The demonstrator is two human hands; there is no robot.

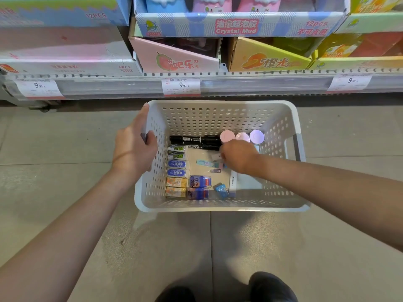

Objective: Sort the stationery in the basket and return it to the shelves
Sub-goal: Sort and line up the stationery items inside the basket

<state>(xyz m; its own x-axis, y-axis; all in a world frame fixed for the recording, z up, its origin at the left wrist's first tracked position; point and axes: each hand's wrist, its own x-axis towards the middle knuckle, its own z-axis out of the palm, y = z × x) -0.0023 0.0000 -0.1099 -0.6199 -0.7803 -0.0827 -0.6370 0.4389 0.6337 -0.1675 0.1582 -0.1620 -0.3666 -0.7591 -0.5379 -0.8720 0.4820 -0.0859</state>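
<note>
Lighting: bright, even, overhead | Shadows: soft, cast on floor [174, 236] beneath basket [296, 131] | Blur: right hand [237, 158] smeared | Distortion: wide-angle bowing noted at edges

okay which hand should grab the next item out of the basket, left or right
Right. The right hand is already down inside the basket among the small items, near the black markers. The left hand grips the basket's left rim, steadying it.

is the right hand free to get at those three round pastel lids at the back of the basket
Probably yes. The right hand is already inside the basket, just in front of the three round lids, and nothing lies over them. The black markers sit to their left, out of the way.
</note>
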